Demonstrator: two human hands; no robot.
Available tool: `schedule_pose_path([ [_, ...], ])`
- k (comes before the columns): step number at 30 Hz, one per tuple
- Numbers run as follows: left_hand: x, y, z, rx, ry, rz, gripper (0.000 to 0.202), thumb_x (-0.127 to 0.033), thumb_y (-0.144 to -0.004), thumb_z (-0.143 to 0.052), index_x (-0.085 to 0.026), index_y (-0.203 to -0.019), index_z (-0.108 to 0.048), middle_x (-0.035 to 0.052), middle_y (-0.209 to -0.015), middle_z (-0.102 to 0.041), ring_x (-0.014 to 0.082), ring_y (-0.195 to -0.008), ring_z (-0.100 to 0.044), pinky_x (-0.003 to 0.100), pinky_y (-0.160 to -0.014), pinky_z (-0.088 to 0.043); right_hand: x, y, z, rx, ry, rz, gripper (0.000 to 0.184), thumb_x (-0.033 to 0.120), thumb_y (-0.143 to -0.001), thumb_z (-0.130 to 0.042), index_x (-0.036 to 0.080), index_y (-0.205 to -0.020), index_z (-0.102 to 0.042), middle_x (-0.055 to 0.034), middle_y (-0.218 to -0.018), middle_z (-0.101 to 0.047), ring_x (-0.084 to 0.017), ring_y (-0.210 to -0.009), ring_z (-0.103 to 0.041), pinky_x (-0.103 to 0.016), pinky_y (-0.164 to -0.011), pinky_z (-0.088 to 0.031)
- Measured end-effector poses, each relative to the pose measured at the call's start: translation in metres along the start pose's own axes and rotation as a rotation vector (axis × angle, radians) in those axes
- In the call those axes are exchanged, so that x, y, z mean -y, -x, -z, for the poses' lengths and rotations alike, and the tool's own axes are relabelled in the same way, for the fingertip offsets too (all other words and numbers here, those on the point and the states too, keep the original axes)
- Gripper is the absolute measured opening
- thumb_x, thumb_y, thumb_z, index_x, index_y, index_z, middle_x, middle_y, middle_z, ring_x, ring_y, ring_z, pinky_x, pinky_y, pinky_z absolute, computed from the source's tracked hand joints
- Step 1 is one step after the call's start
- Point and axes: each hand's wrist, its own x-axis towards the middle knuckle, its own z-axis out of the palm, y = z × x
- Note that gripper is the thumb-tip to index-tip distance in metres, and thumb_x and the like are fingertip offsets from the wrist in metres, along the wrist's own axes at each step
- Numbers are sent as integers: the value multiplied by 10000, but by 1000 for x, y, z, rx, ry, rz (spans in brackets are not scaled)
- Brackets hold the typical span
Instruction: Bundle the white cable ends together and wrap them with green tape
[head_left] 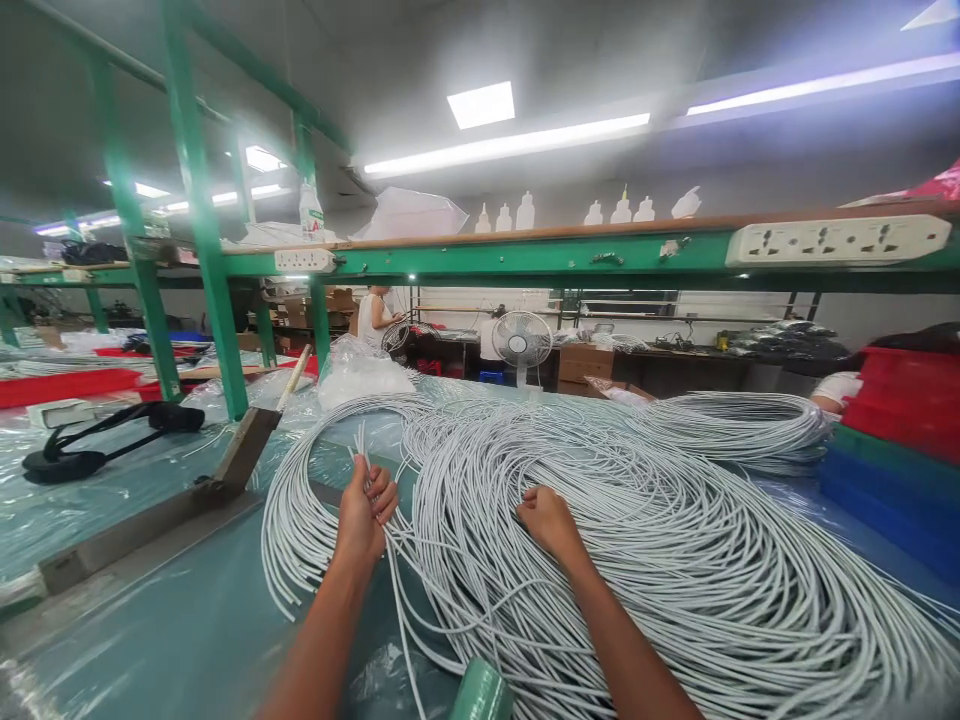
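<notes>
A big heap of coiled white cable (637,540) covers the middle and right of the workbench. My left hand (365,512) is closed round a small bunch of cable ends that stick up above its fingers, at the left edge of the heap. My right hand (548,518) is curled into a fist on top of the coils, gripping strands of the white cable. A smaller loop of the same cable (300,520) lies left of my left hand.
The bench has a plastic-covered green top (165,640). A metal bar jig (150,520) runs diagonally at left, with a black tool (105,440) behind it. Red and blue crates (900,440) stack at right. Green shelf posts (202,220), a fan (521,342) and another person (373,315) stand behind.
</notes>
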Motion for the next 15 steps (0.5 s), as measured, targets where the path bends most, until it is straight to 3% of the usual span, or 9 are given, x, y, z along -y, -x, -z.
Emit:
schedule_pose_path([
  [5, -1, 4, -3, 6, -33, -20, 387, -454, -910, -568, -163, -709, -410, -86, -560, -241, 37, -367, -183, 167, -310, -163, -3, -5, -3, -30, -301, -18, 241, 327, -924, -603, 121, -1047, -621, -54, -994, -655, -169, -901, -632, -371, -850, -514],
  [9, -1, 3, -3, 17, -46, -27, 395, -457, -887, -600, -169, -706, -400, -89, -559, -238, 38, -369, -170, 164, -307, -162, -3, -5, 1, -87, -591, -82, 247, 353, -940, -577, 111, -962, -622, -29, -885, -637, -131, -754, -616, -293, -698, -533],
  [12, -1, 2, -3, 15, -55, -31, 402, -462, -874, -614, -172, -701, -395, -92, -552, -238, 37, -365, -158, 162, -300, -152, -1, -5, 19, -212, -813, -121, 263, 373, -958, -536, 119, -913, -588, -4, -792, -585, -102, -656, -568, -255, -619, -511],
  [15, -1, 1, -3, 5, -81, -49, 422, -480, -848, -639, -174, -697, -391, -96, -551, -223, 33, -364, -152, 154, -301, -144, 8, -3, 54, -375, -1011, -107, 230, 330, -957, -478, 146, -821, -506, 34, -686, -463, -89, -591, -500, -247, -598, -492],
])
